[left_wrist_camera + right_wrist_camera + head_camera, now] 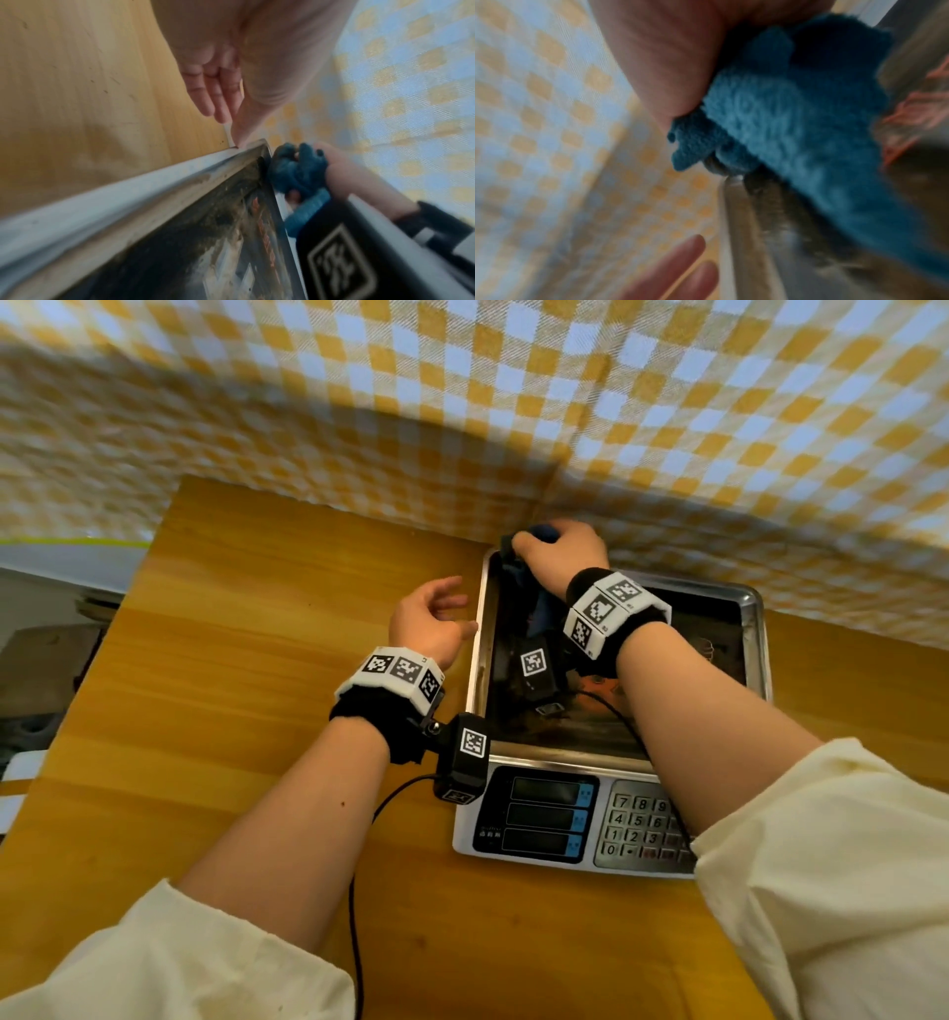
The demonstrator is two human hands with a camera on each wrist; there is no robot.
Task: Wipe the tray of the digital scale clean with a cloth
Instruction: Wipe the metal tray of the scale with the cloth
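**Cloth bunched up at the far-left corner of the scale tray**

So the right hand [562, 552] has its fingers curled tight round a wadded blue cloth [795, 125], pressing it into the far-left corner of the steel tray [752, 629]. Most of the cloth sits under the palm, with a bit poking out past the fingers over the tray's rim. The tray sits on top of the digital scale [544, 819], which stands on a wooden table [246, 670], right up against a yellow checked fabric [667, 403] at the far side. The left hand [429, 621] isn't holding anything: fingers loose and relaxed, just beside the tray's left edge, with the thumb tip touching the rim or very nearly.
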